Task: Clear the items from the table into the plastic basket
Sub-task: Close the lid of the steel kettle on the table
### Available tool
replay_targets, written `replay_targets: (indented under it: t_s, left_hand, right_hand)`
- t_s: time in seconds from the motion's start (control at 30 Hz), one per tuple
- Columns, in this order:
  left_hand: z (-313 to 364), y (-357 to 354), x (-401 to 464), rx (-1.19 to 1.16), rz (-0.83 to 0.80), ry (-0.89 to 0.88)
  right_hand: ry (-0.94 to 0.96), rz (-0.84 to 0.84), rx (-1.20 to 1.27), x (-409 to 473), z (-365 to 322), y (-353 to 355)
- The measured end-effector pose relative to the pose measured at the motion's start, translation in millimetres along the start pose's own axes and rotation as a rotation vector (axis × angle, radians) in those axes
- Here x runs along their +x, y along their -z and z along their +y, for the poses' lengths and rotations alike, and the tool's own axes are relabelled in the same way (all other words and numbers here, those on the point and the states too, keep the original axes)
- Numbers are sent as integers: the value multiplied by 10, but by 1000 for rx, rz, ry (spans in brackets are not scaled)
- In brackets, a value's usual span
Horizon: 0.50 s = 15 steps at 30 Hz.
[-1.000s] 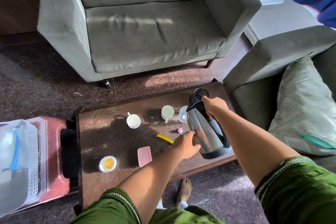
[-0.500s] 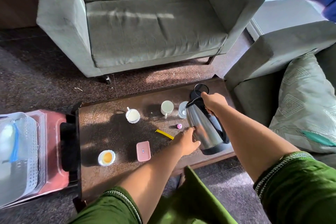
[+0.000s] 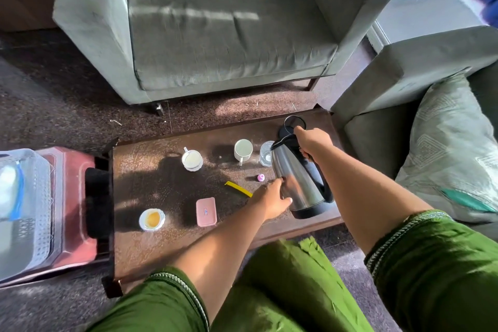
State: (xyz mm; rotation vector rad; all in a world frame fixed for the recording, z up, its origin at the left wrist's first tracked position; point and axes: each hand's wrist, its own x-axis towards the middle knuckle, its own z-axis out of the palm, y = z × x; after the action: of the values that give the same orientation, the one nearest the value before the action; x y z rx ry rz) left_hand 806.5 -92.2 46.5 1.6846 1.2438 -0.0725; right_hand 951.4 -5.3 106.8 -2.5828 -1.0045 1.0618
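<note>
A steel flask (image 3: 295, 178) with a black base and handle is tilted at the right end of the dark wooden table (image 3: 151, 180). My right hand (image 3: 312, 141) grips its black handle at the top. My left hand (image 3: 272, 198) presses against the flask's lower side. Left of the flask lie a small pink cap (image 3: 260, 177), a yellow strip (image 3: 238, 188), a pink case (image 3: 206, 211), a white mug (image 3: 243, 149), a cup of milky liquid (image 3: 192, 159) and a small bowl with orange contents (image 3: 152, 219). The clear plastic basket (image 3: 24, 207) stands at the far left.
The basket sits on a red stool (image 3: 72, 213) by the table's left end. A glass (image 3: 266, 153) and a black lid (image 3: 293, 122) are behind the flask. A grey armchair (image 3: 221, 29) faces the table; a sofa with a patterned cushion (image 3: 452, 143) is on the right.
Both hands stay on the flask, which has shifted only slightly. My head has moved, so the scene sits a little lower and closer in view.
</note>
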Motion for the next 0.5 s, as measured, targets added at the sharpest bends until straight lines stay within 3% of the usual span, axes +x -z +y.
replay_targets:
  t_s: [0.5]
  left_hand:
    - [102, -92, -50, -18, 20, 41]
  right_hand:
    - [9, -18, 7, -30, -2, 48]
